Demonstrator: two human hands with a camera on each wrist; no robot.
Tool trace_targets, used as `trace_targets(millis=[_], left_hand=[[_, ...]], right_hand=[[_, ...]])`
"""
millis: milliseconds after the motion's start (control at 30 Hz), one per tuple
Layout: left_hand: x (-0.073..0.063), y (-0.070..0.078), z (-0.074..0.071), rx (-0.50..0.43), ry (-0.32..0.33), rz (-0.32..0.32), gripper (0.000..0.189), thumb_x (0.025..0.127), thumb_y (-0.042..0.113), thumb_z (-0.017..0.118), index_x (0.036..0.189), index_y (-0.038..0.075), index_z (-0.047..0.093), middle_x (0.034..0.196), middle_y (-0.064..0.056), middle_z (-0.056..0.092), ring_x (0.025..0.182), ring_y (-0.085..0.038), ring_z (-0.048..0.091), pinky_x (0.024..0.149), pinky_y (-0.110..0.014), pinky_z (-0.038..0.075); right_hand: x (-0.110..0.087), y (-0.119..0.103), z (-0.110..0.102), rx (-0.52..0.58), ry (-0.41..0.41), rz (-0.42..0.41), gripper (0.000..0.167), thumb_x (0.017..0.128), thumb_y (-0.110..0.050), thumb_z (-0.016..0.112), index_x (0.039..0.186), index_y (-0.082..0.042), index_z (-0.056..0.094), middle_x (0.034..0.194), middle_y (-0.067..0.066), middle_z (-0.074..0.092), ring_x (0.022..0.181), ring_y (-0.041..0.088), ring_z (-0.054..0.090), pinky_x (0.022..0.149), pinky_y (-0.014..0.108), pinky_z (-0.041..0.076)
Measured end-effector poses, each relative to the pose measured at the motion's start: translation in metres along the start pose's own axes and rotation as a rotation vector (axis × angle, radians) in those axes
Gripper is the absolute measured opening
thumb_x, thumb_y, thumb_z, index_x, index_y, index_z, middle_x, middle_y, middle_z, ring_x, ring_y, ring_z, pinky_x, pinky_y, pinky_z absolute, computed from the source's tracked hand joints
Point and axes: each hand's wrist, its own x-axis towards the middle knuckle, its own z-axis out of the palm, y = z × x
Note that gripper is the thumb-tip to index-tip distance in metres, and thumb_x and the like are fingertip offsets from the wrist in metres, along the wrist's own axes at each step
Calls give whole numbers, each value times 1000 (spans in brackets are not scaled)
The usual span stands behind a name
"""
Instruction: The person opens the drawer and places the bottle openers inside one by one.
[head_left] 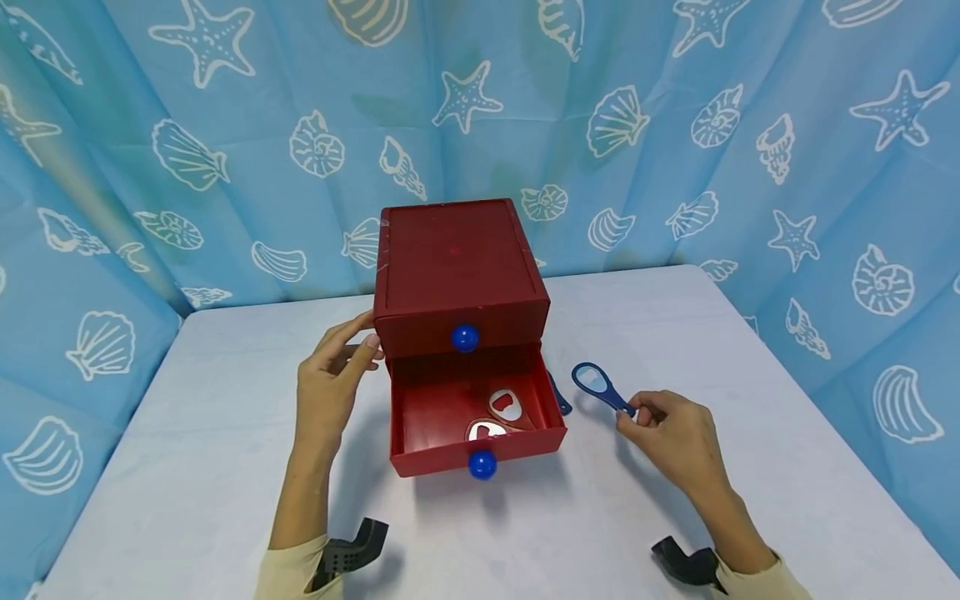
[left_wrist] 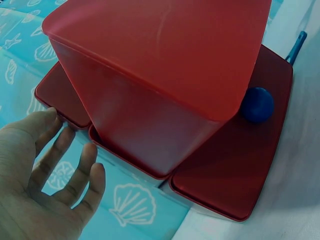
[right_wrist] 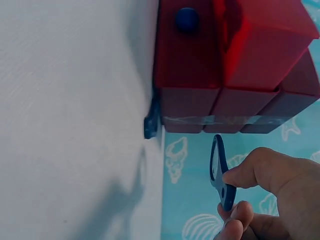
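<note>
A red drawer unit [head_left: 459,258] with blue knobs stands mid-table, its middle drawer [head_left: 431,417] pulled out. Inside that drawer lie two red, oval-headed pieces [head_left: 506,405] with white shiny faces. My left hand [head_left: 330,379] is at the unit's left side, fingers spread and loosely bent; whether the fingertips touch it, I cannot tell. Right of the unit, my right hand [head_left: 678,437] pinches a small blue hand mirror [right_wrist: 228,195] by its handle end, with the oval head pointing away toward the upper left. A second blue handle [head_left: 558,396] shows beside the unit, its other end hidden.
A white-covered table [head_left: 247,400] carries the unit. Blue curtains [head_left: 315,83] with shell and starfish prints hang behind it and at both sides. Clear tape [right_wrist: 190,120] runs across the unit's side. Black wrist mounts [head_left: 352,550] sit on both forearms.
</note>
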Motion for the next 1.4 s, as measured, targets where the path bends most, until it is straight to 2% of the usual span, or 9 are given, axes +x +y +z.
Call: trace_targets(millis=[233,400,633,800,933,1033,1100,1200,1400], left_hand=[[-1,-1,-1,10,0,-19,36,98,22,66,134,22,66,127,4,62,94,-24,66,83,-28,57],[-1,1,-2,14,0,-15,35,98,26,66,133,25,67,127,5,62,95,-28,66,84,-27,56],[-5,-4,-3,15,6,-29,35,98,24,66,134,23,66,127,5,62,95,-28,66,82,-25,56],[-6,-6,-1,6,1,-29,36,98,22,66,134,22,66,127,4,62,94,-28,66,82,-27,57],[-5,-3,-2,8,10,-15,34,98,25,67,132,26,68,125,5,63,94,-30,66,82,-25,56],[-4,1,-1,13,4,-13,34,98,27,66,132,27,68,125,6,63,94,-27,66,82,-26,56],[-4,2,0,15,-4,-15,34,98,27,66,133,26,67,126,5,62,94,-25,67,83,-27,57],[-3,3,1,23,-6,-24,36,98,27,67,134,26,66,127,6,62,94,-24,66,84,-26,56],[-1,4,0,31,2,-21,36,98,27,67,134,26,66,127,7,62,96,-29,66,82,-25,56]], right_hand=[[-9,-11,-11,10,-19,36,16,78,-12,84,87,-5,72,66,-2,55,67,18,51,50,25,37],[-13,-15,-15,30,-13,24,15,78,-12,84,87,-7,72,66,-3,54,66,18,50,49,25,37],[-3,5,6,7,-79,46,13,78,-10,80,85,-2,71,65,-1,55,62,16,51,48,24,36],[-1,19,20,-8,-90,45,13,76,-8,79,83,0,71,64,-1,56,59,15,51,46,24,39],[1,22,25,-19,-121,38,15,77,-9,80,84,1,72,65,-1,56,60,15,50,48,25,39],[1,20,23,-51,-165,46,18,79,-12,82,87,1,72,65,-2,55,61,14,49,49,25,37],[0,16,19,-58,-171,19,19,80,-12,83,90,1,72,65,-3,53,62,14,49,48,25,37],[-3,5,13,-27,-140,-67,16,81,-11,83,91,-3,74,67,-6,53,65,14,51,48,24,40],[-12,-31,-3,151,-98,-212,15,83,-13,84,94,-18,76,73,-14,56,76,10,54,61,25,51]])
